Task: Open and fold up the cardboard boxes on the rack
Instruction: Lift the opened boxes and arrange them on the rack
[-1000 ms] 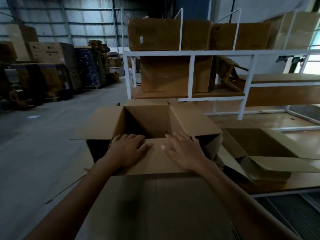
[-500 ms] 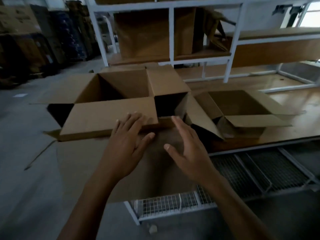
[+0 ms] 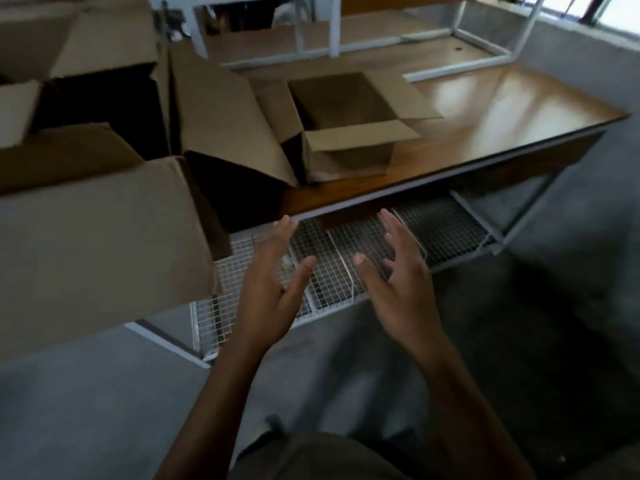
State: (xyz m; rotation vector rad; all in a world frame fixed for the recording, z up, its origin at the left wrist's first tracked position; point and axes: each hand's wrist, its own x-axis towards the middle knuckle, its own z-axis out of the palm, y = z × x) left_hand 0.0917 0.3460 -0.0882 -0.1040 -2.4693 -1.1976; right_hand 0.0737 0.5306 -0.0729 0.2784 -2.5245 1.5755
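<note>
Hands hung empty, fingers spread: the left hand (image 3: 273, 289) and right hand (image 3: 398, 282) faced each other above the wire shelf (image 3: 446, 230), touching nothing. Left of them the big box (image 3: 104, 237) jutted past the wooden shelf (image 3: 502, 109), flaps open, mouth up. Beyond the hands sat a small box (image 3: 346, 129), upright, open-topped, its long axis unclear.

Grey concrete floor (image 3: 86, 410), dim and unlit in the foreground. Glossy brown wooden desk (image 3: 502, 109) surface reflects pale daylight patches. White wire-mesh lower shelf (image 3: 446, 226) sits beneath it. White metal rack frame (image 3: 334, 32) stands behind. Bright window (image 3: 620, 10) at upper right above a grey wall (image 3: 581, 64).
</note>
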